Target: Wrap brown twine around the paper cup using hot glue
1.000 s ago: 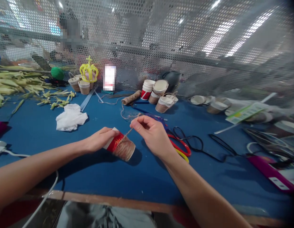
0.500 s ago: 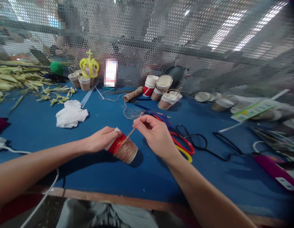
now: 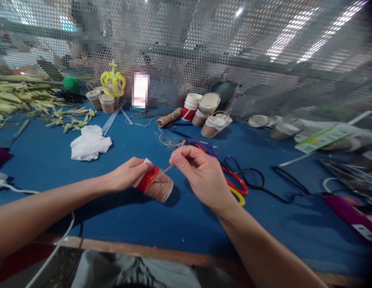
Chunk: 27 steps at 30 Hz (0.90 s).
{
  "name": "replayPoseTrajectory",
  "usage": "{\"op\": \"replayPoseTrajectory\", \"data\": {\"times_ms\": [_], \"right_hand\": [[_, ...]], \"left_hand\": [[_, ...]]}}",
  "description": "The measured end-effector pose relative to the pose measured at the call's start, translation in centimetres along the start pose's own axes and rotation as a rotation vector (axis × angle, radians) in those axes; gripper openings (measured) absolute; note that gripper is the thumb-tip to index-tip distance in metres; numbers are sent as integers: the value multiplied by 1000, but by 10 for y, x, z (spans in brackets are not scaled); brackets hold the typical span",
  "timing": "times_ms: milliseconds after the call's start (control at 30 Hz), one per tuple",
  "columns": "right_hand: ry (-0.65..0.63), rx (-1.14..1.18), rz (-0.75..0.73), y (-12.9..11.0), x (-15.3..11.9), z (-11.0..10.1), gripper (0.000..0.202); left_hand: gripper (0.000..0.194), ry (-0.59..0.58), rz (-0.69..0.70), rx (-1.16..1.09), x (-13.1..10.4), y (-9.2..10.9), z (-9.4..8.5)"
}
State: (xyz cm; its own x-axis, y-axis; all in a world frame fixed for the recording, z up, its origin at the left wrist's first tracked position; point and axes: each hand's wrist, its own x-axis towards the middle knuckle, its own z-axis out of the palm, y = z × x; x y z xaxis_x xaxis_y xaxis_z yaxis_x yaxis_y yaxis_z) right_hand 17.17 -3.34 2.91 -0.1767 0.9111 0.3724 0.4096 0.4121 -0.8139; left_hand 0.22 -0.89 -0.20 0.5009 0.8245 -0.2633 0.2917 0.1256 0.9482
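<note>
A red and white paper cup (image 3: 149,178) lies tilted in my left hand (image 3: 129,174), its base pointing right. My left thumb rests on the near side of its rim end, and the fingers inside or behind are hidden. Brown twine (image 3: 159,187) is wound in close turns around the base half of the cup. From there a short taut length runs up to my right hand (image 3: 198,170), which pinches it between thumb and forefinger. Beyond that hand the twine trails back to a twine roll (image 3: 170,117) on the table.
Scissors with red and yellow handles (image 3: 238,182) and a black cord (image 3: 252,178) lie beside my right hand. Twine-wrapped cups (image 3: 212,127) stand at the back before a perforated metal screen (image 3: 173,48). A crumpled white cloth (image 3: 90,143) and corn husks (image 3: 14,98) are left.
My right hand has shifted slightly right and down, so the taut twine slopes more gently. The cup stays in my left hand, nearly in place.
</note>
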Motion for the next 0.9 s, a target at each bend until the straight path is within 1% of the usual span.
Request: {"op": "replayPoseTrajectory", "data": {"times_ms": [167, 400, 500, 633, 900], "right_hand": [[3, -33, 44, 2, 2, 0, 18], [-7, -13, -23, -5, -4, 0, 16], [7, -32, -18, -2, -2, 1, 16], [24, -56, 40, 8, 4, 2, 19], [19, -83, 109, 15, 8, 3, 20]], "left_hand": [[28, -5, 5, 65, -2, 1, 0], [27, -18, 16, 67, -2, 1, 1], [28, -33, 18, 98, -3, 2, 1], [32, -39, 46, 152, -6, 3, 2], [33, -100, 83, 6, -9, 3, 3]]}}
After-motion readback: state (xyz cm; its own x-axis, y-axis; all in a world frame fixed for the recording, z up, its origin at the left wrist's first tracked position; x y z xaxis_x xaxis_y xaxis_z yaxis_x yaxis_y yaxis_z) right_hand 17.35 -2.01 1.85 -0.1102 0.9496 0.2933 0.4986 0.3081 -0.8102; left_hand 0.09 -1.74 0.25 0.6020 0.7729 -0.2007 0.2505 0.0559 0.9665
